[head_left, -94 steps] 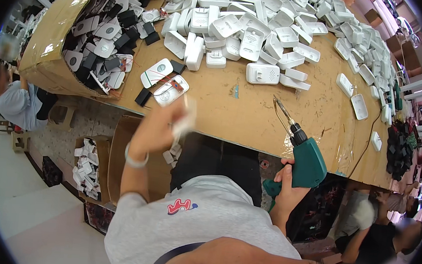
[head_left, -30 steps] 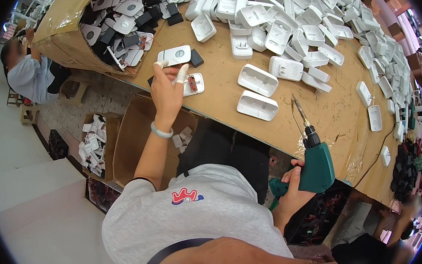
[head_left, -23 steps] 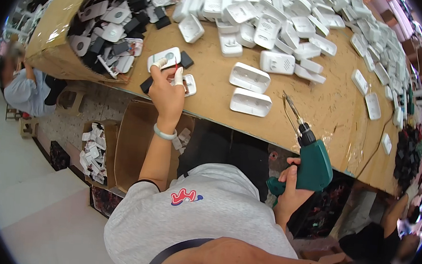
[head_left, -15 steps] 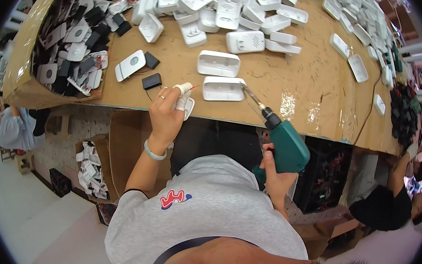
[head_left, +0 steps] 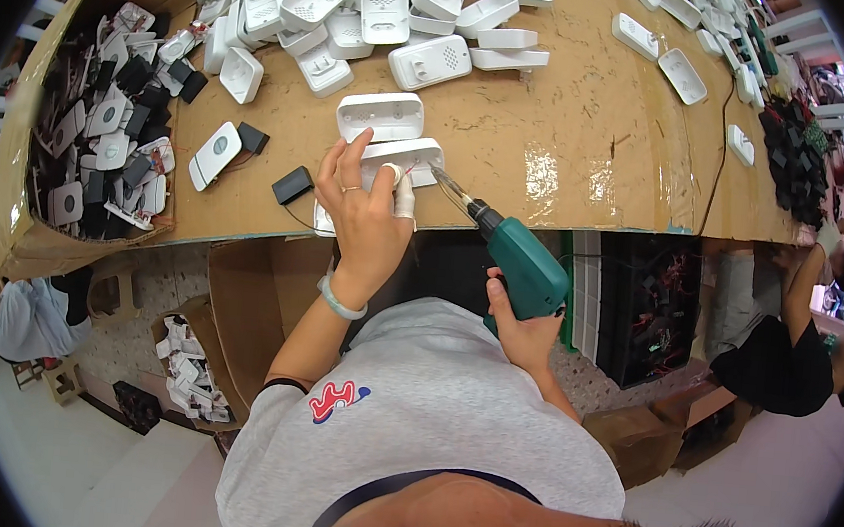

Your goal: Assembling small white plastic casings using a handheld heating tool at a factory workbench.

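My left hand [head_left: 367, 209] pins a white shell [head_left: 406, 157] at the table [head_left: 594, 128] edge, right hand [head_left: 521, 337] gripping the drill [head_left: 522, 262], bit at the shell, screwing seemingly underway; many shells [head_left: 384, 9] left.

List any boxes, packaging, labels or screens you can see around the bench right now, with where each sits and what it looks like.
Cardboard box: left end of the bench, brown, open-topped, full of small white and black parts.
Open carton: under the bench by the left hand, brown, flaps open.
Cardboard sheet: covers the bench top, brown, with shiny tape patches.
Dark crate: under the bench right of the green power screwdriver, black.
No screens; no labels clear enough to tell.
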Tool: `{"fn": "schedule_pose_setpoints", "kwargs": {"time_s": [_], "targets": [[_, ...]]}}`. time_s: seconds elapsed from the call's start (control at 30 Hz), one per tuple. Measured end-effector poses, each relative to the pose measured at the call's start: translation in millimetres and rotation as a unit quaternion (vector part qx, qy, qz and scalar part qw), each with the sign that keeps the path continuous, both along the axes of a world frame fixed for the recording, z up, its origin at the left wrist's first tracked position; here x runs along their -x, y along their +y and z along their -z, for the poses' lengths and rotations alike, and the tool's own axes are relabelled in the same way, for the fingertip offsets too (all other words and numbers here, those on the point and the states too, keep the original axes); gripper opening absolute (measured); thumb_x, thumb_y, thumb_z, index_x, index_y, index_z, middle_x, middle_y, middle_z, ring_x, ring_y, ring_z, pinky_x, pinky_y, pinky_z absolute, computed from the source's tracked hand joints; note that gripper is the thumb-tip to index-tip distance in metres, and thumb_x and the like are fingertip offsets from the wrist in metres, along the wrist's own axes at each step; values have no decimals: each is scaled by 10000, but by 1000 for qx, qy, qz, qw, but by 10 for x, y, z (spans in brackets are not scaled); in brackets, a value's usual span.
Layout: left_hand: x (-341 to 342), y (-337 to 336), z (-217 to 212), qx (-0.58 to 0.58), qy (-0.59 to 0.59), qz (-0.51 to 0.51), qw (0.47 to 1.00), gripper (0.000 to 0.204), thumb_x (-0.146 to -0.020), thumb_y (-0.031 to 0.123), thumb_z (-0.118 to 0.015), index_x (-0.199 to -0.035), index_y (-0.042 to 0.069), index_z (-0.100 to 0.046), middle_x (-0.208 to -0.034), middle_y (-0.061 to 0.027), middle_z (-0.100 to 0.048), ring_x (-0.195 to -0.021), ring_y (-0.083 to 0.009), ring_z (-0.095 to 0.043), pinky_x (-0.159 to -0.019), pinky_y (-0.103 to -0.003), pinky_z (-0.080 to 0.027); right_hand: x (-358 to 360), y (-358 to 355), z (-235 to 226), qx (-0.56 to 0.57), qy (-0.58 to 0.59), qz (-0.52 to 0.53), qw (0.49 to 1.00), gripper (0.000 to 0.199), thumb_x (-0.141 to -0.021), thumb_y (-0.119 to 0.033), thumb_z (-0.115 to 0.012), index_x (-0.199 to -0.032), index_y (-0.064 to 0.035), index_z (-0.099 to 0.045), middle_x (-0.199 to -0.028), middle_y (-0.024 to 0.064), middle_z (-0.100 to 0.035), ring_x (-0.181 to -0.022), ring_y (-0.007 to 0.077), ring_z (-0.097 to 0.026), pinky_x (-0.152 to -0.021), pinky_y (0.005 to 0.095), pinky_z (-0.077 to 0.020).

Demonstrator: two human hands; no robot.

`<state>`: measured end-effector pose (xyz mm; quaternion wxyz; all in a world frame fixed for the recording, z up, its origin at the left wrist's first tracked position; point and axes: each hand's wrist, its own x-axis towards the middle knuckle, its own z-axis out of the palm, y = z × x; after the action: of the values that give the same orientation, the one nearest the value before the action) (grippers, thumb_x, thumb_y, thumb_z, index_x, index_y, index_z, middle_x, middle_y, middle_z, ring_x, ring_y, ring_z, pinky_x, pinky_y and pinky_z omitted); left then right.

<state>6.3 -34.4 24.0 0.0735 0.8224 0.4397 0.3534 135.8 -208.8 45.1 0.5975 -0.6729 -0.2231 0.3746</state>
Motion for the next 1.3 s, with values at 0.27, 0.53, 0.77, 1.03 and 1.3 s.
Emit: {"fn": "schedule_pose_setpoints", "kwargs": {"time_s": [0.27,0.53,0.77,1.03,1.3], "targets": [[-22,35,55,19,40,13,999,231,-676,6,-746,-872,13,-625,-1396,-106,-530,-1313,-385,-410,-1050,-547,-305,-3,59,208,27,-38,-29,998,229,-875,-85,-771,-1062,31,-709,-985,81,-753,-879,112,-696,-794,266,-551],[-39,45,17,9,49,5,999,179,-721,51,-743,-876,36,-654,-1338,-96,-571,-1280,-357,-454,-1028,-526,-296,0,133,236,15,-33,-28,999,242,-874,-99,-776,-1067,30,-707,-977,85,-756,-883,118,-701,-810,271,-551],[-32,49,3,13,53,2,998,175,-717,57,-747,-869,41,-661,-1327,-87,-576,-1275,-349,-455,-1015,-527,-293,-7,136,233,30,-67,-41,996,230,-874,-125,-781,-1031,28,-716,-935,82,-758,-838,119,-702,-780,271,-551],[-29,47,29,17,55,4,998,242,-669,24,-751,-893,45,-664,-1367,-81,-560,-1303,-361,-435,-1025,-520,-283,-3,134,248,10,-125,-41,991,144,-897,-110,-761,-928,3,-678,-749,14,-653,-600,70,-583,-536,232,-472],[-39,43,6,16,53,3,998,185,-705,38,-745,-869,46,-662,-1345,-86,-567,-1291,-355,-443,-1021,-521,-281,-1,111,217,17,-104,-42,994,143,-907,-102,-748,-960,10,-675,-768,18,-660,-613,67,-580,-547,227,-479]]}}
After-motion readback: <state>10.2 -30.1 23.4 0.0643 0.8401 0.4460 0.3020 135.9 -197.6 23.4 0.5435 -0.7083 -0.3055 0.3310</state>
